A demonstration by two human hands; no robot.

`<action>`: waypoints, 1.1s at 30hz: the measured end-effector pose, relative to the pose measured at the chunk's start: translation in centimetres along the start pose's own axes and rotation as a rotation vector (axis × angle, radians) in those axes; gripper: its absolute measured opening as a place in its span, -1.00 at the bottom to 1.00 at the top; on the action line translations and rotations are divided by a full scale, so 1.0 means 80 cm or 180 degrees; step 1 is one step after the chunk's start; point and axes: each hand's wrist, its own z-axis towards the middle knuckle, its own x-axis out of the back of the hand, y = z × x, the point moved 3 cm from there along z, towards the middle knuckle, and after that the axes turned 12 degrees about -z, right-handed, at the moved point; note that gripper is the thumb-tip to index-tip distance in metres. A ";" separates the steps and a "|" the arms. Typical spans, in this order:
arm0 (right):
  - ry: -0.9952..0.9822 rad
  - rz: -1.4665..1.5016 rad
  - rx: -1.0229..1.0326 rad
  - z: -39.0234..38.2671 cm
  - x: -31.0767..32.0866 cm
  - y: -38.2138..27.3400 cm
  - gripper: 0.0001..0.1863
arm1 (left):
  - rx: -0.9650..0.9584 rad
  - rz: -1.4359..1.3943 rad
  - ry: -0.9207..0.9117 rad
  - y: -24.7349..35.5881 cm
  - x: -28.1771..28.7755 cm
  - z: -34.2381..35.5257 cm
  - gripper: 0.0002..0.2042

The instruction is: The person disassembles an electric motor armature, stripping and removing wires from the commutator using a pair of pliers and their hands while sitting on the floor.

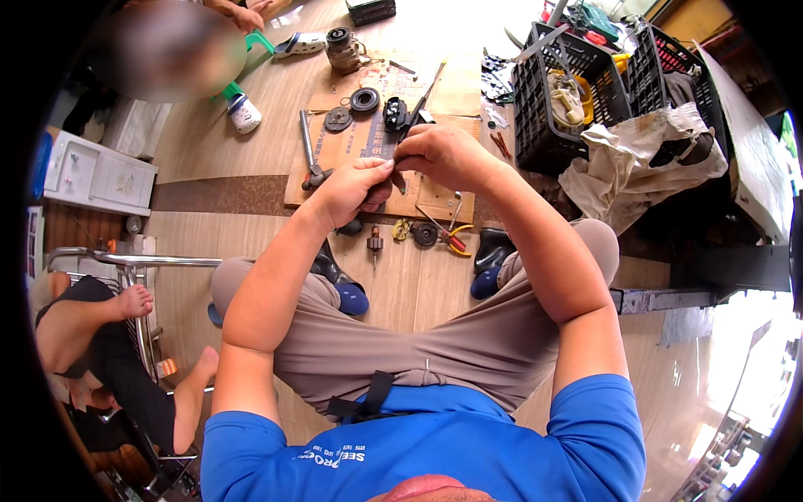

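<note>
My left hand and my right hand meet fingertip to fingertip above a cardboard sheet. Both are pinched closed; whatever lies between the fingers is too small or hidden to name. Beside my left hand is a hammer. Just beyond the fingers sits a black machine part, with a long dark tool next to it. A black ring and a grey disc lie farther left. Closer to me are a motor armature, a dark round part and red-and-yellow pliers.
A motor housing stands at the far edge of the cardboard. Black plastic crates with shoes and a dirty cloth are at right. At far left another person sits near a small green-and-white bottle. A metal-framed chair holds someone's bare legs.
</note>
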 end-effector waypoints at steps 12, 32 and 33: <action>0.0047 -0.0142 0.0206 -0.005 -0.007 -0.003 -0.84 | 0.0227 -0.0157 -0.0181 -0.010 0.005 -0.005 -0.70; 0.0260 -0.0295 -0.0192 -0.018 0.008 0.017 -0.78 | -0.1594 0.3425 0.0516 0.005 -0.028 -0.021 -0.73; 0.0280 -0.0302 -0.0147 -0.018 0.007 0.017 -0.78 | -0.1655 0.3544 0.0532 0.004 -0.027 -0.021 -0.76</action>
